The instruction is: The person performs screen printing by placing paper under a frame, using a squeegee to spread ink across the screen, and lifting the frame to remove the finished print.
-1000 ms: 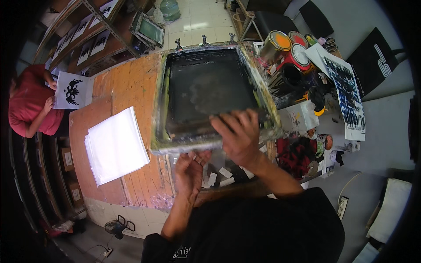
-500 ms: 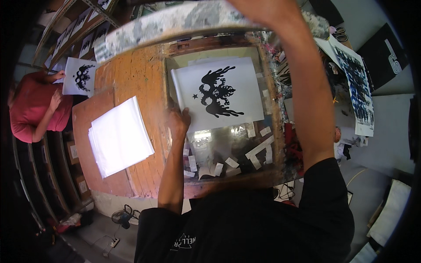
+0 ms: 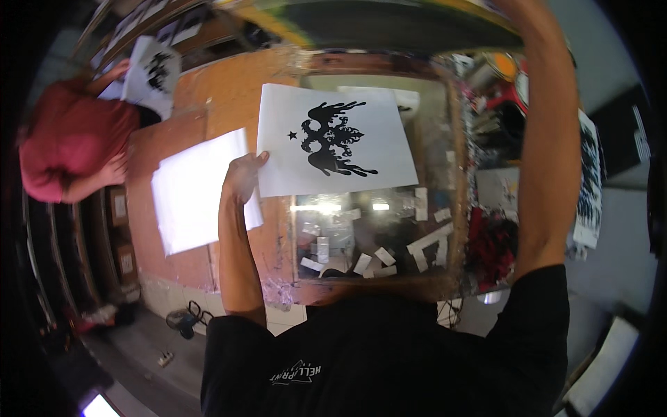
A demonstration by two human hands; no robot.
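My left hand [image 3: 243, 174] pinches the near left edge of a white sheet [image 3: 288, 167] printed with a black two-headed bird and a star. The sheet hangs over a glass panel [image 3: 354, 236] set in the wooden table, covering its far part. At the upper right, my right hand [image 3: 513, 10] is partly cut off by the picture's edge, beside a raised screen-printing frame [image 3: 389, 35]; its fingers do not show. A stack of blank white sheets [image 3: 194, 194] lies left of my left hand.
Tape pieces [image 3: 361, 263] stick to the glass. To the left a person in a red shirt [image 3: 80, 146] holds another printed sheet [image 3: 153, 76] near shelves. Tubs [image 3: 501, 66] and red cloth [image 3: 490, 240] crowd the right side. A small fan [image 3: 184, 320] stands on the floor.
My left hand has moved left with the printed sheet, whose left edge has come off the glass. My right hand has shifted right, and the frame at the top has tilted up, showing its dark underside.
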